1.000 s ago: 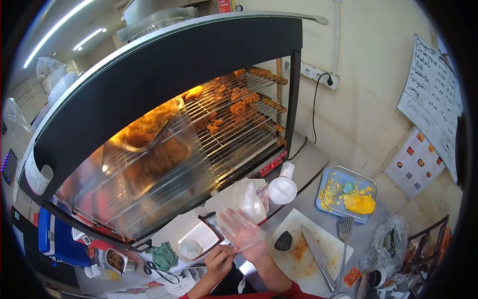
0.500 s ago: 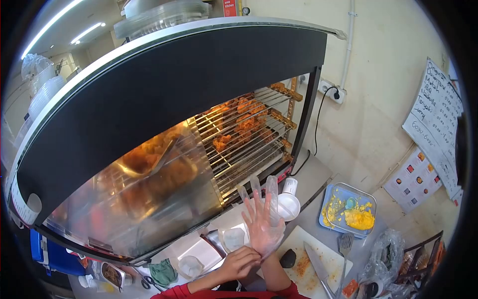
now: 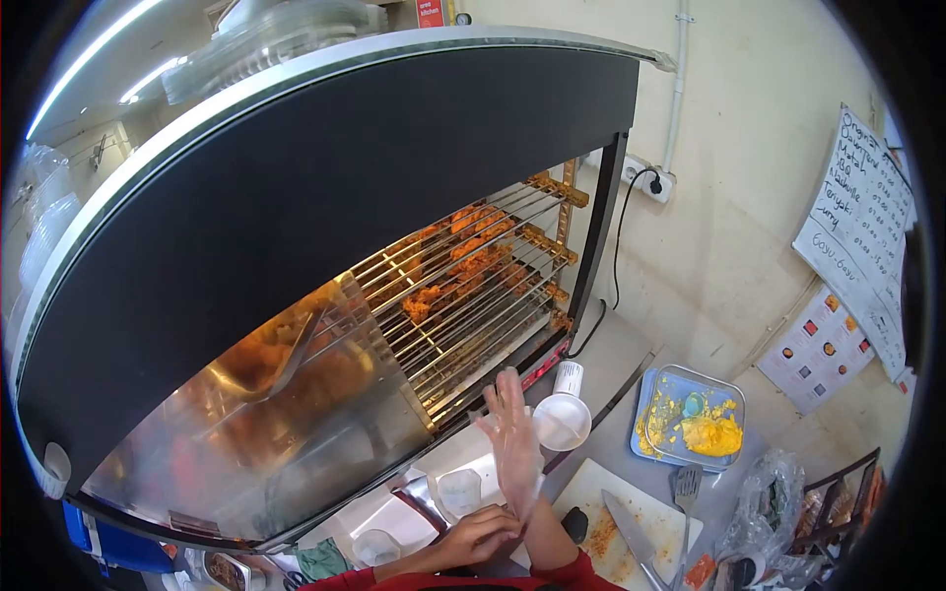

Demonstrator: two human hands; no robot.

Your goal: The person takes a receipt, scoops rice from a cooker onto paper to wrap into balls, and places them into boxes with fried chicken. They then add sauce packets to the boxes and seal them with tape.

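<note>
My right hand (image 3: 514, 448) is raised in front of the warming cabinet, inside a clear plastic glove, with its fingers stretched up and nothing held. At its wrist is my left hand (image 3: 481, 535), fingers closed on the glove's cuff. White paper trays lined with clear cups lie left of the hands; one cup (image 3: 459, 491) is near the right wrist. Just right of the gloved hand sits a white round bowl (image 3: 562, 423). Below the hands' right side, a cutting board (image 3: 591, 483) carries a knife (image 3: 631, 530), a dark lump (image 3: 574, 523) and orange crumbs.
A glass-fronted cabinet (image 3: 325, 177) with fried pieces (image 3: 463, 261) on racks spans the left and centre. To the right are a tray of yellow food (image 3: 711, 433), a slotted spatula (image 3: 687, 488) and a plastic bag (image 3: 767, 502). Green cloth (image 3: 321, 559) lies lower left.
The gloved right hand has turned, and its fingers are closer together, with less loose glove at the tips. The left hand stays at its wrist. The view has shifted slightly.
</note>
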